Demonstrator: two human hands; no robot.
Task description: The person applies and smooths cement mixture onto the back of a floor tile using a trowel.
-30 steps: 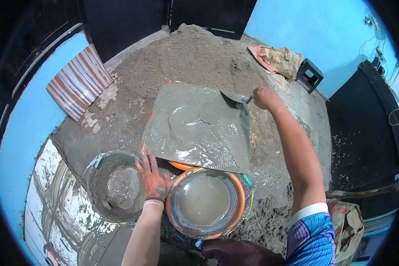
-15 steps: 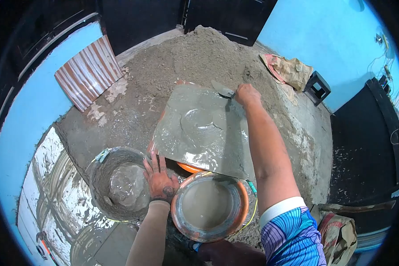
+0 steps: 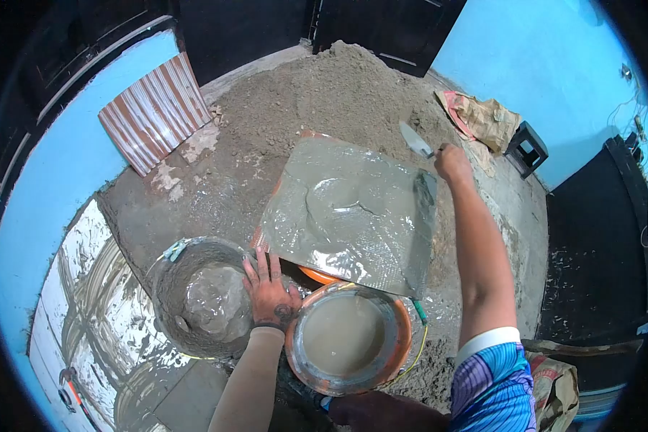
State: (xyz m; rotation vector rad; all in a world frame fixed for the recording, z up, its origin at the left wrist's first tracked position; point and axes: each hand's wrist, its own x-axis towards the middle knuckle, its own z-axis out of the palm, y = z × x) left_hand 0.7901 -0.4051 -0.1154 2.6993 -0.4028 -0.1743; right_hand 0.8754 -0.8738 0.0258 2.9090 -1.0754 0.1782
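A square tile (image 3: pixel 389 209), its top coated with wet grey mortar, rests tilted over an orange container that shows under its near edge. My right hand (image 3: pixel 453 163) grips a pointed trowel (image 3: pixel 415 140) just past the tile's far right corner. My left hand (image 3: pixel 271 294) is spread open, fingertips by the tile's near left corner, beside the mortar bucket's rim. That dark bucket (image 3: pixel 167 288), left of the hand, holds wet mortar. An orange-rimmed bucket (image 3: pixel 405 333) of greyish liquid stands right of my left wrist.
Behind the tile rises a heap of sandy mix (image 3: pixel 324 86). A striped tile (image 3: pixel 155 111) leans at the left wall. Paper sacks (image 3: pixel 486 122) and a black stool (image 3: pixel 527 150) are at the right. Pliers (image 3: pixel 70 389) lie on the smeared white tiles (image 3: pixel 86 288).
My right hand and the trowel have moved right, off the tile's far edge. A rough dark patch now shows in the mortar near that side. My left hand keeps its place by the near corner.
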